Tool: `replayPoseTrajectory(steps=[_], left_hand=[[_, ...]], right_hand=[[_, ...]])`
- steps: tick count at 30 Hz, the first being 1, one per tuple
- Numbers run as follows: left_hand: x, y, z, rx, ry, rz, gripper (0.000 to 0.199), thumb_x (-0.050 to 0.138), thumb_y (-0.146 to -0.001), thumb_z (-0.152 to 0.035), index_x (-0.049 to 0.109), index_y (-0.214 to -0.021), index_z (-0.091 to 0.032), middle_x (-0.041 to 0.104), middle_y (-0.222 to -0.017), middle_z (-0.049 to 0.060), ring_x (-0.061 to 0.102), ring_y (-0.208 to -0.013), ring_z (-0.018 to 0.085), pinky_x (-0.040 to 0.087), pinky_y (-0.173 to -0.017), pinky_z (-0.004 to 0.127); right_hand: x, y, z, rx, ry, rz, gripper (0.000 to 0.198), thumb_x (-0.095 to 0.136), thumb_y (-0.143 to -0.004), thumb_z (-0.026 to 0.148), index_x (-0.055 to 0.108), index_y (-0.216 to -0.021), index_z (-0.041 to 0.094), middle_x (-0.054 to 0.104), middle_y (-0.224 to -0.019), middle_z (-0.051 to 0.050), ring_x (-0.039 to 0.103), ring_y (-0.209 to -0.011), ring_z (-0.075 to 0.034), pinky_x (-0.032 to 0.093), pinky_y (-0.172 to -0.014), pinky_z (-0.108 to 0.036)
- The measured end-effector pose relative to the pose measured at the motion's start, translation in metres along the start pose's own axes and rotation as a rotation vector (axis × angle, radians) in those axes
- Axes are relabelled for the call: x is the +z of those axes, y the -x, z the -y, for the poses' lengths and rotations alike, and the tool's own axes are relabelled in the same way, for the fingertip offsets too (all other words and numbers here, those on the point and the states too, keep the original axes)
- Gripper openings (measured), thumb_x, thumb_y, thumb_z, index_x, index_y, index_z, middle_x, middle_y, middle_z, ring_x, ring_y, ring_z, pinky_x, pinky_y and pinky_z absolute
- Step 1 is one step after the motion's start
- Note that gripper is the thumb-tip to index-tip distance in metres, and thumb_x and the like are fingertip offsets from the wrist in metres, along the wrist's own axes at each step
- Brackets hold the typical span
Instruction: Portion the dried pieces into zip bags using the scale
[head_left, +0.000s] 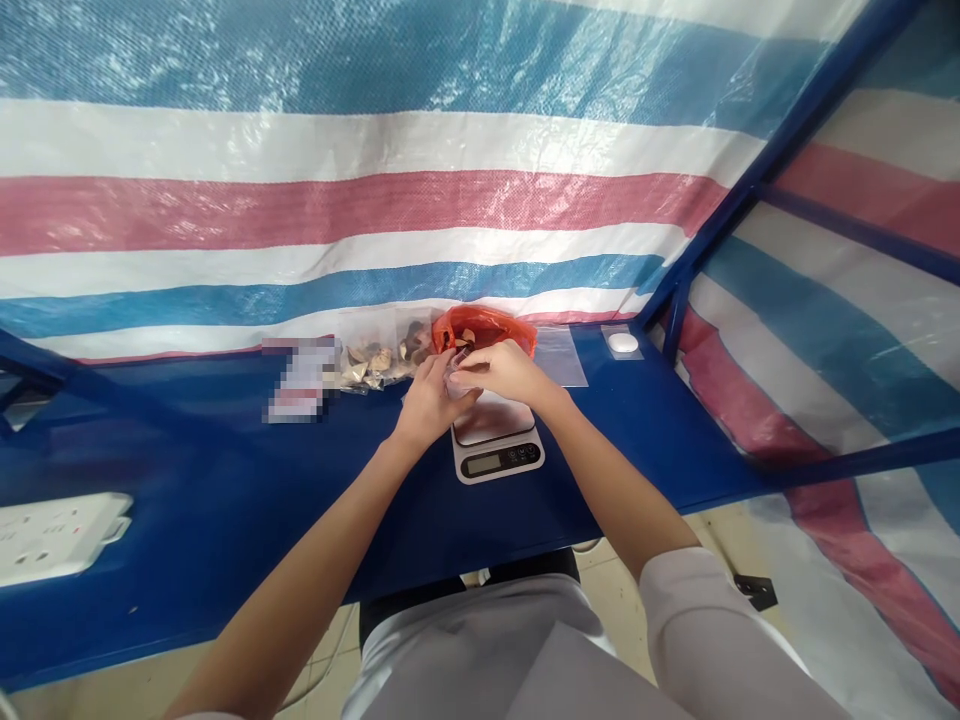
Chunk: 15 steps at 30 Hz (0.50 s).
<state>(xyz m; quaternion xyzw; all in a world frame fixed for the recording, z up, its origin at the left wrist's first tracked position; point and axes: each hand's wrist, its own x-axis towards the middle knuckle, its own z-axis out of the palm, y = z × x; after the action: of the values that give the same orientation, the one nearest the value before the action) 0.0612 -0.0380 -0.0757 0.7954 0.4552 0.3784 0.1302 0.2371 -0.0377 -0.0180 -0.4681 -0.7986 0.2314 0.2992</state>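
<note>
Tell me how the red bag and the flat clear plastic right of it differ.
Colour: the red bag is orange-red, the clear plastic see-through. Pose: the red bag gapes open; the clear plastic lies flat. Contents: the red bag holds brownish pieces; none show on the clear plastic. Both rest on the blue table.

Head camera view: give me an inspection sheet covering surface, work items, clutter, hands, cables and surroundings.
Surface: blue tabletop.
Work items: white scale near the front edge; orange-red bag, open, brown pieces inside; clear bags of dried pieces left of it.
Clutter: power strip at far left, no plugs in its visible part; flat clear bag; round white item at back right.
Hands: left hand and right hand meet at clear plastic; exact grip unclear.
Cables: nothing seen on the tabletop.
Surroundings: striped sheeting, blue frame.
</note>
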Motion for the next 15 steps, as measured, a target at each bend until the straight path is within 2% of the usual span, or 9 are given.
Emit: replayPoseTrajectory(steps=[3,9,12,15], left_hand=[[0.000,0.006,0.005,-0.017,0.013,0.002,0.069,0.078,-0.077,-0.043,0.053,-0.138,-0.021,0.066,-0.125,0.012,0.062,-0.122,0.032,0.053,-0.104,0.046],[0.000,0.012,0.009,-0.042,0.080,-0.005,0.074,0.081,-0.075,-0.046,0.054,-0.139,-0.020,0.066,-0.129,0.013,0.062,-0.124,0.032,0.052,-0.106,0.047],[0.000,0.004,0.002,-0.073,0.108,-0.015,0.082,0.085,-0.069,-0.048,0.053,-0.140,-0.021,0.065,-0.135,0.014,0.059,-0.128,0.034,0.050,-0.108,0.051],[-0.001,-0.006,-0.004,-0.056,0.176,-0.030,0.072,0.083,-0.071,-0.044,0.057,-0.135,-0.020,0.068,-0.130,0.013,0.062,-0.125,0.032,0.050,-0.108,0.050]], right_hand=[[0.000,-0.002,-0.005,0.024,-0.096,0.006,0.012,0.072,-0.085,0.024,0.083,-0.081,0.020,0.077,-0.076,-0.002,0.066,-0.074,-0.016,0.049,-0.070,-0.028],[-0.002,-0.004,-0.010,0.084,-0.386,-0.014,0.013,0.075,-0.082,0.025,0.083,-0.089,0.017,0.079,-0.081,-0.004,0.071,-0.080,-0.018,0.054,-0.077,-0.030],[0.001,-0.005,-0.006,0.069,-0.382,-0.007,0.009,0.076,-0.082,0.023,0.083,-0.085,0.019,0.079,-0.083,-0.003,0.073,-0.084,-0.019,0.055,-0.083,-0.032],[0.002,-0.009,-0.003,0.050,-0.319,-0.009,0.009,0.075,-0.084,0.024,0.083,-0.085,0.019,0.079,-0.082,-0.004,0.072,-0.083,-0.019,0.056,-0.081,-0.033]])
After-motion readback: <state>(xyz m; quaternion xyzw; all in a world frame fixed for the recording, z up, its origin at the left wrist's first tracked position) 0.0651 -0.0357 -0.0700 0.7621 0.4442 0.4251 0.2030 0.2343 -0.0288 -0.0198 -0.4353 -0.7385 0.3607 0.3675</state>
